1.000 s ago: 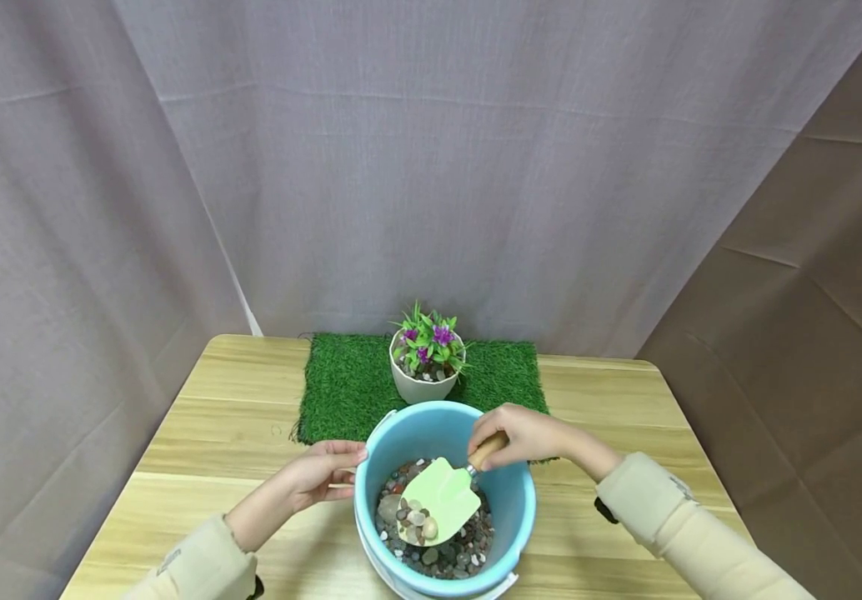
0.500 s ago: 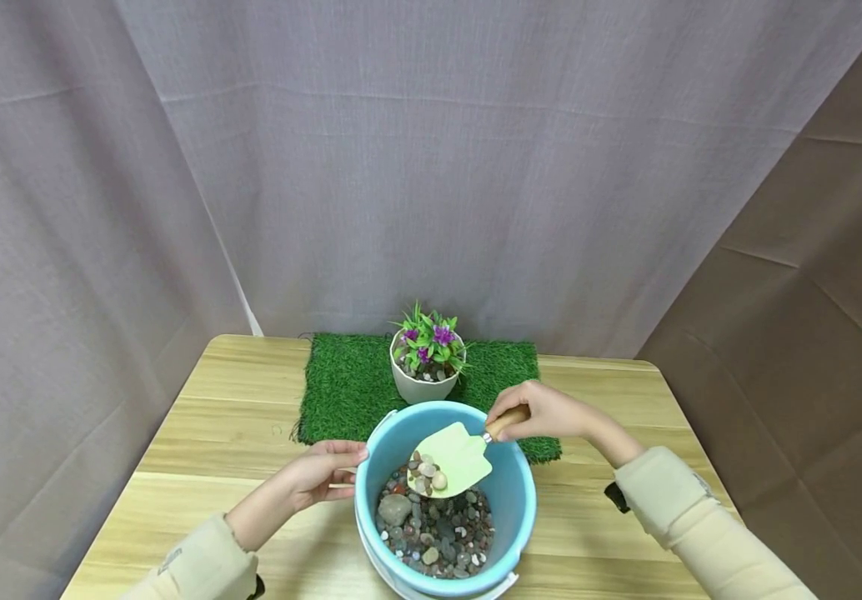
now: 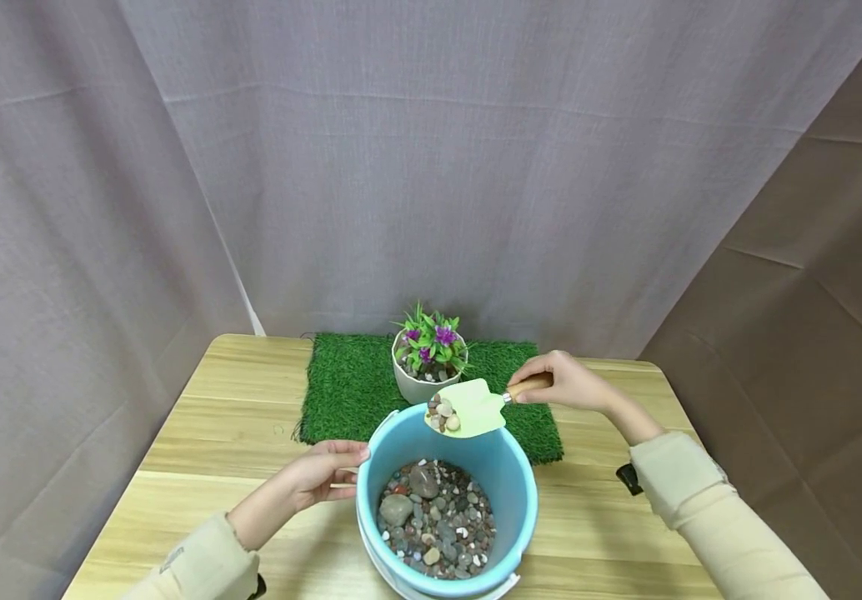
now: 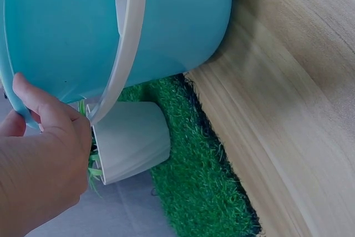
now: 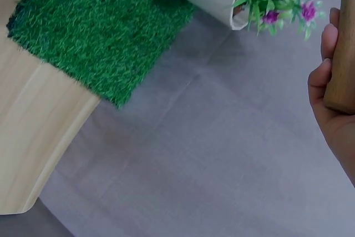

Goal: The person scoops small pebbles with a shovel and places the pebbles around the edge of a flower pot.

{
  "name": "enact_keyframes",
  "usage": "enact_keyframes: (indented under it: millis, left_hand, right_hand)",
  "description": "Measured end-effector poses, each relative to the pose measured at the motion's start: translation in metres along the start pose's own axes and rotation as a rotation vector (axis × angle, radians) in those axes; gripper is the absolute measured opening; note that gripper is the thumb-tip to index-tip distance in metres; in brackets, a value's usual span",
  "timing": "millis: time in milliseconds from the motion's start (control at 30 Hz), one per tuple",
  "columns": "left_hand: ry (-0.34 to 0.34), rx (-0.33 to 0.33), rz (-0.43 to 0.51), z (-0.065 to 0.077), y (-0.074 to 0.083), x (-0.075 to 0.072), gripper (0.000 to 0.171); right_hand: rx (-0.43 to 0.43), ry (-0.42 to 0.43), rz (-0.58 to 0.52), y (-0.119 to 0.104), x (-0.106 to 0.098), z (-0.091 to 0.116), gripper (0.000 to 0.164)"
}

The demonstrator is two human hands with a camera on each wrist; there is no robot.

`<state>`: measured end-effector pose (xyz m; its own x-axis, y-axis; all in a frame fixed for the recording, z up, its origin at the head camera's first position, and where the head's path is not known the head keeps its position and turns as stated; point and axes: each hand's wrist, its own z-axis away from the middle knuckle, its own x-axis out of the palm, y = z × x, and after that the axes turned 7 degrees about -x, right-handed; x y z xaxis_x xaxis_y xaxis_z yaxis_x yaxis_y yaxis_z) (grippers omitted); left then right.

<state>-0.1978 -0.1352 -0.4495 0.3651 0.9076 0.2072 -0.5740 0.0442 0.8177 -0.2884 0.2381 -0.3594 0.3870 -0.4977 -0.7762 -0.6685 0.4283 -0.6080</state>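
Note:
My right hand (image 3: 566, 382) grips the wooden handle (image 5: 344, 65) of a garden trowel with a pale green blade (image 3: 479, 407). Several pebbles (image 3: 443, 414) lie at the blade's tip, and the blade overlaps the far rim of a light blue bucket (image 3: 518, 487) in the head view. More pebbles (image 3: 442, 533) and two larger stones cover the bucket's bottom. At the left side, my left hand (image 3: 322, 475) pinches the bucket's rim between thumb and fingers. Just behind the bucket stands a white flowerpot (image 3: 419, 391) holding a plant (image 3: 431, 337) with purple flowers and some pebbles.
Under the flowerpot lies a green artificial grass mat (image 3: 344, 392) along the back of the wooden table (image 3: 239, 417). A white bail handle (image 4: 133, 31) hangs at the bucket's side. Grey curtains (image 3: 431, 183) enclose the table's back and left.
The trowel with its pebbles has risen out of the bucket, away from me and slightly right, to the far rim. The left hand stays on the bucket.

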Motion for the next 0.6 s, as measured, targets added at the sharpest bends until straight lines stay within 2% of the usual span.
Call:
enact_keyframes:
  millis: [67, 600]
  left_hand:
    - [0.002, -0.002, -0.002, 0.0, 0.0, 0.0, 0.04]
    - [-0.004, -0.004, 0.006, -0.001, -0.001, -0.001, 0.041]
  right_hand:
    - [0.016, 0.024, 0.022, 0.004, -0.003, 0.0, 0.019]
    - [0.183, 0.132, -0.023, 0.024, -0.013, 0.001, 0.022]
